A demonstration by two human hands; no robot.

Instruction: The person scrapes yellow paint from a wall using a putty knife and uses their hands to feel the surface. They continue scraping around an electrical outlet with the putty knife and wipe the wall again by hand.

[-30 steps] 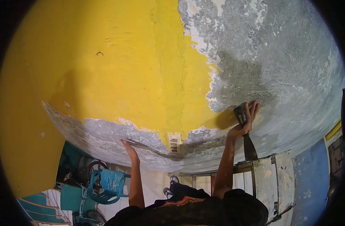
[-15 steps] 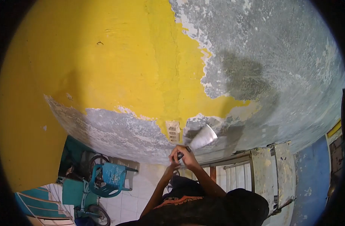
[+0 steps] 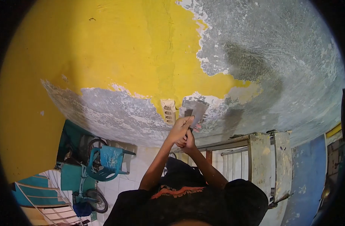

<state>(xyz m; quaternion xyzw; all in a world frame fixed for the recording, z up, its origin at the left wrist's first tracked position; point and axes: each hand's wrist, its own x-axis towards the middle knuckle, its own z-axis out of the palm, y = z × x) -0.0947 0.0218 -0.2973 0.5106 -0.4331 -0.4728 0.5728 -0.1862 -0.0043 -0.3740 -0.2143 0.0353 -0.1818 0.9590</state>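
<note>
Both my hands grip a metal scraper [image 3: 197, 110] together, its wide blade pressed flat against the wall. My left hand [image 3: 179, 129] lies over the handle from the left, fingers reaching toward the blade. My right hand [image 3: 188, 141] clasps the handle just below and behind it, partly hidden. The blade rests on a patch of bare grey plaster under the edge of the yellow paint [image 3: 134, 56], right beside a small white vent block [image 3: 168, 111] set in the wall.
Grey scraped wall [image 3: 278, 49] spreads to the right and along the lower band. A paint-stained wooden ladder or stand [image 3: 268, 165] is at my right. Far below on the tiled floor stand a blue plastic chair [image 3: 108, 162] and a bicycle [image 3: 85, 188].
My right hand left the upper right paint edge and came down to the middle. My left hand left the wall and joined it on the scraper, which has now risen to the plaster beside the vent.
</note>
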